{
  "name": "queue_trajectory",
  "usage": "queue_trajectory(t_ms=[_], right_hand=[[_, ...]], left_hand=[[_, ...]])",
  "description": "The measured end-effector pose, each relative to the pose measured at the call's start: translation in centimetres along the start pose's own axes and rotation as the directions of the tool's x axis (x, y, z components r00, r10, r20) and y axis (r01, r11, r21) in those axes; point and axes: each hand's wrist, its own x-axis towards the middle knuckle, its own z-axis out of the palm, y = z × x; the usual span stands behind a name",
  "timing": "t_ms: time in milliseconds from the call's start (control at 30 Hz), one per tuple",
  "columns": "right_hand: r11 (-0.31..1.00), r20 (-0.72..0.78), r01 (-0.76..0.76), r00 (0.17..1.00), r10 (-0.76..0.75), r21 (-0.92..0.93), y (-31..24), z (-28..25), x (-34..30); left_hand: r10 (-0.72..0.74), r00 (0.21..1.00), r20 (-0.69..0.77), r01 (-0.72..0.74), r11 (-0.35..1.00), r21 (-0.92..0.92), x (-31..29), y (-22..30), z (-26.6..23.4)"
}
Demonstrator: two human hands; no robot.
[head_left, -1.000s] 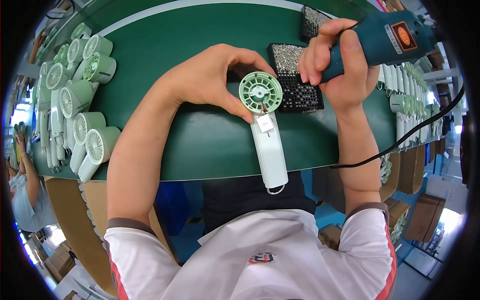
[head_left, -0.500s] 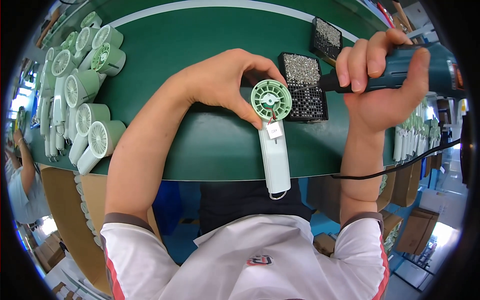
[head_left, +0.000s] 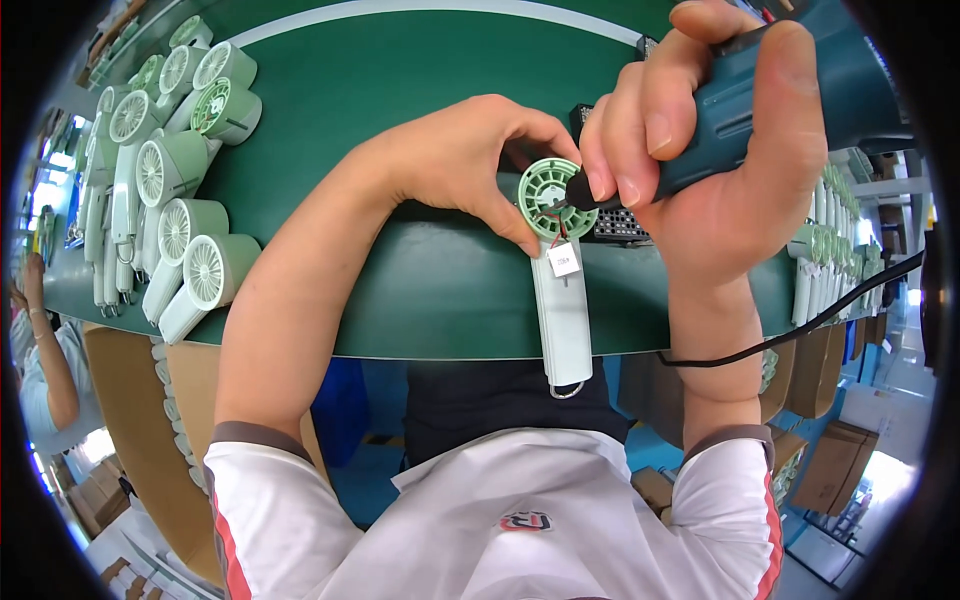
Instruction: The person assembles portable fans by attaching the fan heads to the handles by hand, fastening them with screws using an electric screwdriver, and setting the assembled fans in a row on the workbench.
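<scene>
A factory assembly line: a long green workbench [head_left: 400, 90] with rows of identical handheld fans [head_left: 170, 170] stacked at its left end, cardboard boxes [head_left: 830, 480] below its right side, another seated worker [head_left: 45, 370] left.

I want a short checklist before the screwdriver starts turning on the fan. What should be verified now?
1. Left hand holds the fan head steady: ok.
2. Right hand grips the electric screwdriver firmly: ok.
3. Tip sits on the fan head: ok; seated in a screw: cannot tell.
4. Fan handle supported: not ok, it overhangs the table edge.
5. Black cable clear of the fan: ok.
</scene>
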Motion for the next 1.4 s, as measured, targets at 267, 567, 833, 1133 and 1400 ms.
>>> queue_trajectory(t_ms=[267,567,833,1133,1400], right_hand=[[0.994,0.016,-0.066,0.998,0.068,-0.089,0.8,-0.6,-0.5],[0.926,0.050,0.039,0.999,-0.022,-0.374,3.9,-1.0,-1.5],[0.956,0.170,0.114,0.983,-0.069,-0.269,5.2,-0.6,-2.0],[0.966,0.168,0.059,0.986,-0.017,-0.251,5.5,-0.4,-1.3],[0.951,0.169,0.104,0.984,-0.056,-0.292,5.2,-4.9,-1.4]], left_hand=[[-0.021,1.000,0.017,0.021,1.000,0.022,0.1,0.2,-0.3],[0.177,0.984,0.023,-0.177,0.984,-0.004,0.6,-1.4,-0.1],[0.046,0.999,-0.012,-0.045,0.999,0.013,0.4,-1.4,0.6],[0.051,0.997,-0.062,-0.048,0.998,0.049,-0.4,-1.4,0.1],[0.137,0.991,-0.006,-0.137,0.991,0.012,1.2,-1.2,1.0]])
